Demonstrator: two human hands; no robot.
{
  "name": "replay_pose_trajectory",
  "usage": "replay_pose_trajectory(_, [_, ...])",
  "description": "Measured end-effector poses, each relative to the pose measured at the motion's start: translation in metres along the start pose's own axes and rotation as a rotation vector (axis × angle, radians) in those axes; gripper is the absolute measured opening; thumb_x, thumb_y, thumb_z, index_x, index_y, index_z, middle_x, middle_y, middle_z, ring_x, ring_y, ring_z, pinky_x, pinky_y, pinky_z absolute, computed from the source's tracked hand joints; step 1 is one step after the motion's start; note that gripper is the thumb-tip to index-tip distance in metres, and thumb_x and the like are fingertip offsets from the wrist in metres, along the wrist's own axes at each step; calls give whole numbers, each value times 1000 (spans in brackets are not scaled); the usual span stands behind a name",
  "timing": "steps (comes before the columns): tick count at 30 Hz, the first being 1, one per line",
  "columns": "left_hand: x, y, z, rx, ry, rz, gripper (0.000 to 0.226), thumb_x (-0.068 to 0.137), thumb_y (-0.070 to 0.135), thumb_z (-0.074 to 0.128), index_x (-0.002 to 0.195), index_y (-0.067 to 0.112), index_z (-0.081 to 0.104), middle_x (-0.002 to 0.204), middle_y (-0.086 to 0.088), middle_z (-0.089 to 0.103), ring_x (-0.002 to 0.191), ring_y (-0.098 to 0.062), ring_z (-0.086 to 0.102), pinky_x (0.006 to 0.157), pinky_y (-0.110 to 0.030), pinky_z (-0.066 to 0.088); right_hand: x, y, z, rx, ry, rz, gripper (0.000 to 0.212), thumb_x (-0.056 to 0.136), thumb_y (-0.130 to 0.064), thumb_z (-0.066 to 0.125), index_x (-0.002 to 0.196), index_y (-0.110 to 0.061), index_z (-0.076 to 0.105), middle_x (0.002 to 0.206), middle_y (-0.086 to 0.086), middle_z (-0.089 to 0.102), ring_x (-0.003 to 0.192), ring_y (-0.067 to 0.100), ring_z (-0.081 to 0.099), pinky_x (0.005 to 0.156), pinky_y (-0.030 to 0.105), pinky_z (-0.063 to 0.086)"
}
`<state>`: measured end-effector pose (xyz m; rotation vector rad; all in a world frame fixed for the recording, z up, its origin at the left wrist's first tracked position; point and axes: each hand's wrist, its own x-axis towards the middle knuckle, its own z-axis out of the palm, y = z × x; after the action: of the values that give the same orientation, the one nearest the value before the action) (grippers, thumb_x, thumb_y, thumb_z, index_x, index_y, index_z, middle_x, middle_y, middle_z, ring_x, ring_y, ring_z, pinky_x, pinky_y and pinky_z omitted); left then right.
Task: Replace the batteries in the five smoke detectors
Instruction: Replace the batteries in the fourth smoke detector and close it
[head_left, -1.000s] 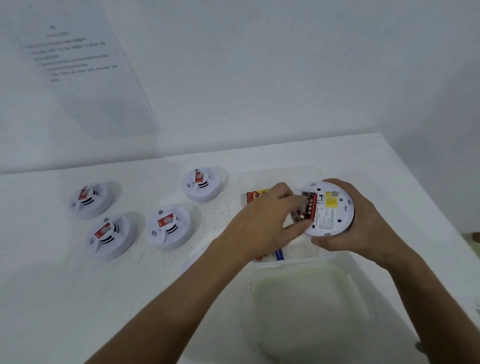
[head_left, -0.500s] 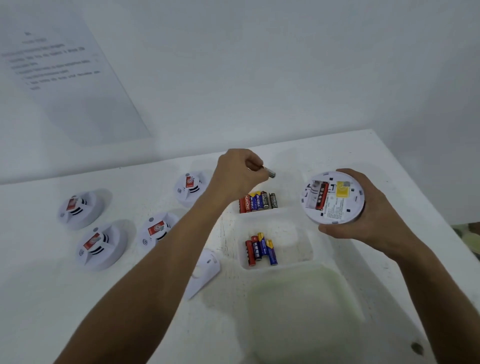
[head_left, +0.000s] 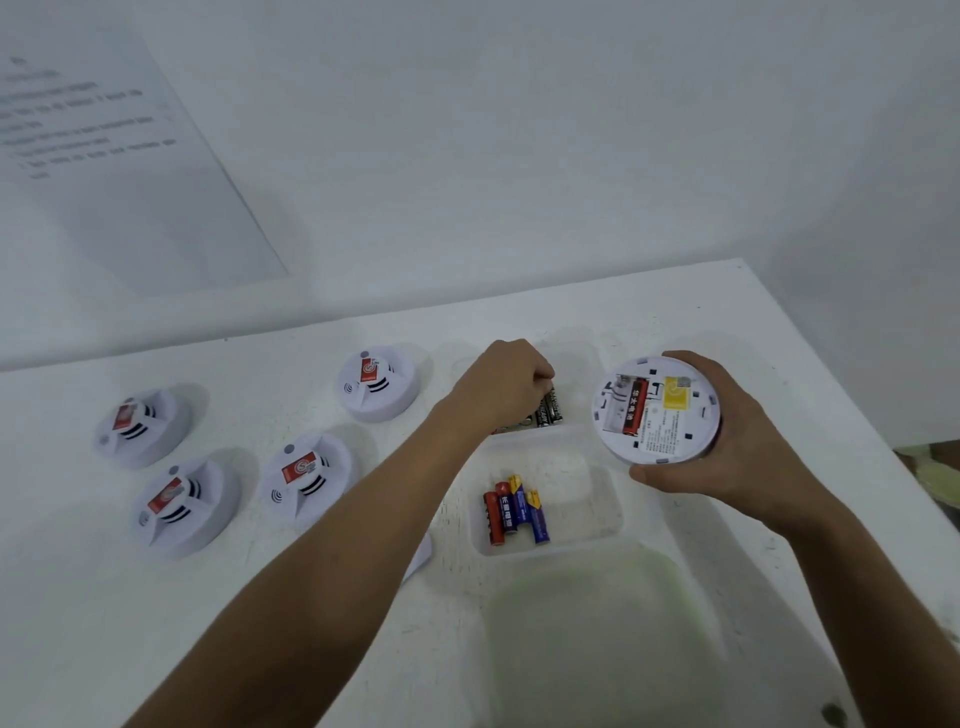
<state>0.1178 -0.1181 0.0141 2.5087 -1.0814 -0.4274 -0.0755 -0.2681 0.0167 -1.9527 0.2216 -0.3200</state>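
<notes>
The right hand gripped an upturned smoke detector. The left hand was curled over the far tray's batteries; what it held was hidden.

A white table carries four smoke detectors toward its left edge, two clear trays of batteries mid-surface, and a translucent lid at the near edge.

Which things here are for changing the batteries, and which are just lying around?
For the job: opened detector in the right hand; left hand at far-tray batteries; near-tray batteries; four waiting detectors.

Lying about: wall paper; cloudy lid.
</notes>
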Motion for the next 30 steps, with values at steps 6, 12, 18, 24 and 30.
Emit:
replay_pose_trajectory(6, [-9,-1,-7,50,66,-21,15,94,13,52,85,21,60,84,-5,59,79,-19,56,80,-32,50,6,-6,3,-18,-23,-27,96,45,-44,85,132,-32,46,119,-25,57,114,-2,56,86,8,48])
replay_pose_trajectory(12, [-43,25,-37,-376,131,32,21,87,14,60,105,22,68,90,16,62,67,-4,59,60,-15,45,11,-11,3,-6,-63,-82,95,47,-22,91,131,-30,46,117,-24,60,112,1,58,84,9,49])
replay_pose_trajectory(18, [-62,35,-48,-351,-76,181,33,78,28,76,105,36,59,119,8,52,101,-11,59,83,-27,54,15,-19,11,48,-118,-98,96,46,-36,88,132,-30,45,120,-19,62,113,7,61,84,12,51])
replay_pose_trajectory(24, [-72,31,-46,-382,-67,189,42,78,33,77,115,36,57,118,5,52,100,-11,59,86,-30,54,17,-19,15,33,-115,-135,96,48,-18,92,132,-25,46,119,-19,62,111,6,62,83,13,52])
replay_pose_trajectory(30, [-75,31,-41,-389,-109,171,44,82,28,75,120,31,53,120,4,47,105,-16,55,91,-28,50,15,-25,25,-1,-71,-166,89,46,-37,84,127,-32,46,116,-22,60,106,0,61,83,8,49])
